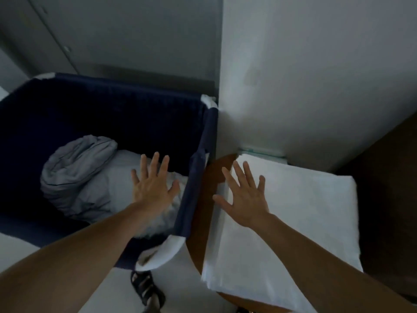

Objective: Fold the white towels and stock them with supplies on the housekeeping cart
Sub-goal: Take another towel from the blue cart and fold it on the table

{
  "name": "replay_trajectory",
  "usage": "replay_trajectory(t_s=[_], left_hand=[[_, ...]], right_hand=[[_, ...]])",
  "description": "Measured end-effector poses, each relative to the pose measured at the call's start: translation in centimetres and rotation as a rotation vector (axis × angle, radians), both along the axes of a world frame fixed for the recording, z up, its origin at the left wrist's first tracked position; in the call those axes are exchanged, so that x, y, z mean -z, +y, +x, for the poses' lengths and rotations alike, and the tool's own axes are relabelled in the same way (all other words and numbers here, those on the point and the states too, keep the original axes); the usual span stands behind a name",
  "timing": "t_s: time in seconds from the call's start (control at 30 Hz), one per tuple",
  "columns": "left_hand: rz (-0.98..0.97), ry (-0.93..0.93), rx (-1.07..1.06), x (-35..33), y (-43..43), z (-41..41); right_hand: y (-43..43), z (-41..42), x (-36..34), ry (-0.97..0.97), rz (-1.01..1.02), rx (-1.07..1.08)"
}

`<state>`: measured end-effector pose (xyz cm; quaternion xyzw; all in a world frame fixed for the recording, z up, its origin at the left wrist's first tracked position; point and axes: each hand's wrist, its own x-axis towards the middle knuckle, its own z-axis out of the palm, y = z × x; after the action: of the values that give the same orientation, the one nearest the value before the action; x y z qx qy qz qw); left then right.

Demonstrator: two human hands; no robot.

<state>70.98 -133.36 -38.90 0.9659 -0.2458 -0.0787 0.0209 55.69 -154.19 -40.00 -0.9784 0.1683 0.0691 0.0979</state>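
The flat folded white towel lies on the brown wooden table, directly under the right hand, its long axis running away toward the white wall. Both hands are released, fingers spread. The left hand is over crumpled grey linen in the navy fabric bin just beside the table, in a tight corner.

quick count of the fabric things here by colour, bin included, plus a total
Navy fabric bin: 1
Grey crumpled cloth bundle, in the bin: 1
White crumpled towel heap, in the bin: 1 (separate pieces cannot be told apart)
White flat folded linen stack, beside the bin: 1 (layers not countable)
Total: 4
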Motion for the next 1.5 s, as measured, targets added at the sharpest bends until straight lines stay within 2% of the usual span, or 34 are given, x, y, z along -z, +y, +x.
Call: replay_trajectory(t_s=[0.2, 0.43, 0.57, 0.73, 0.93, 1.0, 1.13, 1.23, 1.3, 1.4, 1.5], left_hand=[[-0.030, 0.087, -0.064, 1.8, 9.0, 11.4], [0.056, 0.171, -0.056, 7.3, 16.5, 22.0], [0.107, 0.218, 0.015, 12.8, 17.2, 24.9], [0.071, 0.307, 0.107, 21.5, 16.1, 25.9], [0.030, 0.381, 0.174, 29.7, 17.7, 25.1], [0.049, 0.402, 0.174, 31.2, 18.6, 25.1], [0.057, 0.434, 0.160, 31.8, 19.8, 25.2], [0.029, 0.463, 0.173, 30.8, 19.6, 25.5], [-0.013, 0.529, 0.169, 29.6, 19.1, 25.9], [-0.062, 0.691, 0.214, 26.7, 18.5, 26.4], [-0.093, 0.905, 0.272, 22.6, 17.5, 27.0]], right_hand=[[7.4, 11.5, 0.0, -0.018, 0.020, -0.072], [15.8, 22.7, 6.7, 0.253, 0.161, -0.100], [17.5, 26.1, 13.0, 0.386, 0.241, -0.044], [18.2, 27.5, 24.0, 0.650, 0.344, 0.032], [22.2, 27.1, 35.2, 0.806, 0.409, 0.121], [23.9, 26.2, 36.9, 0.798, 0.373, 0.139], [24.3, 24.7, 37.9, 0.569, 0.220, 0.171], [23.6, 24.4, 36.6, 0.582, 0.369, 0.182], [23.3, 24.8, 34.4, 0.549, 0.554, 0.296], [23.0, 27.1, 28.7, 0.452, 1.011, 0.590], [21.9, 30.4, 21.6, 0.347, 1.176, 0.625]])
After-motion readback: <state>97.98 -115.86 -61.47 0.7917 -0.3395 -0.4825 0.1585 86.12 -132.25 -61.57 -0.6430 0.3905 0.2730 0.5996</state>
